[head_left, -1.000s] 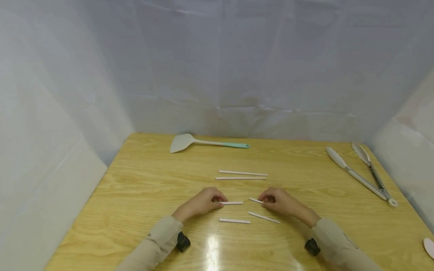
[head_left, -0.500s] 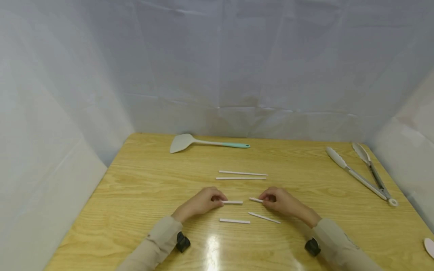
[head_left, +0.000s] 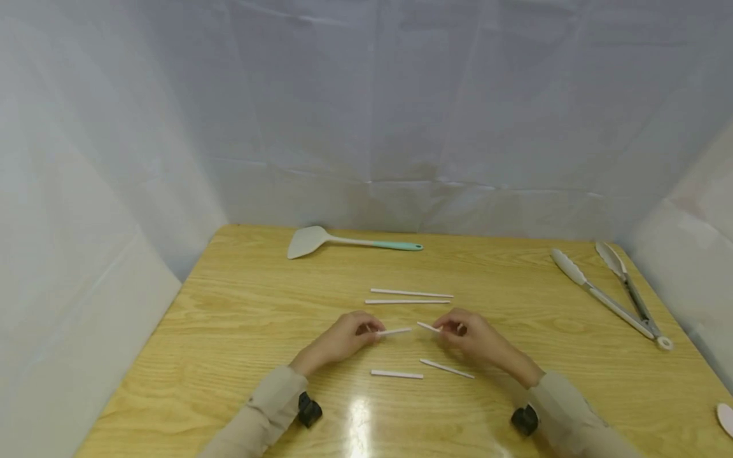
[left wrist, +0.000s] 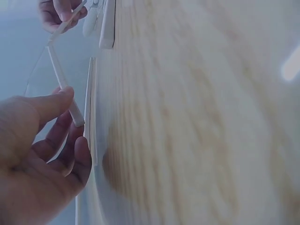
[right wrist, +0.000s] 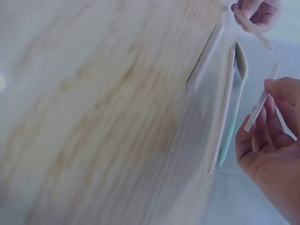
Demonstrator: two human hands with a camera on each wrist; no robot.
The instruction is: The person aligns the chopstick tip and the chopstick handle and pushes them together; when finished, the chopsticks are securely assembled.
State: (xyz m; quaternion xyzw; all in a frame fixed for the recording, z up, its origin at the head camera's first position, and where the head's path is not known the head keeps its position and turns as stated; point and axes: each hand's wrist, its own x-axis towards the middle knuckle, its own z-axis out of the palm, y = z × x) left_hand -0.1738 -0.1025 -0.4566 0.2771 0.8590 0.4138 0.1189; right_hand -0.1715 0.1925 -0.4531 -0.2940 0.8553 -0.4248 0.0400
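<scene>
My left hand (head_left: 346,338) pinches a short white chopstick half (head_left: 396,331) between thumb and fingers, its free end pointing right and tilted up. Facing it, my right hand (head_left: 474,338) pinches a thinner chopstick half (right wrist: 261,99). In the head view a small gap parts the two ends. The right wrist view shows a small hole in the end of the left hand's piece. Nearer me on the table lie another thick half (head_left: 396,374) and a slanted thin half (head_left: 446,368). Two full-length white chopsticks (head_left: 408,302) lie side by side beyond my hands.
A spatula (head_left: 309,242) with a mint-green handle lies along the back of the wooden table (head_left: 229,305). Spread metal tongs (head_left: 618,308) lie at the right. A pale pink rounded thing (head_left: 725,420) shows partly at the right edge. Pale sheeting hangs around the table.
Both hands have moved slightly away from me with their chopstick halves, apparently lifting. The left piece now tilts upward at its free end. The other things lie where they were.
</scene>
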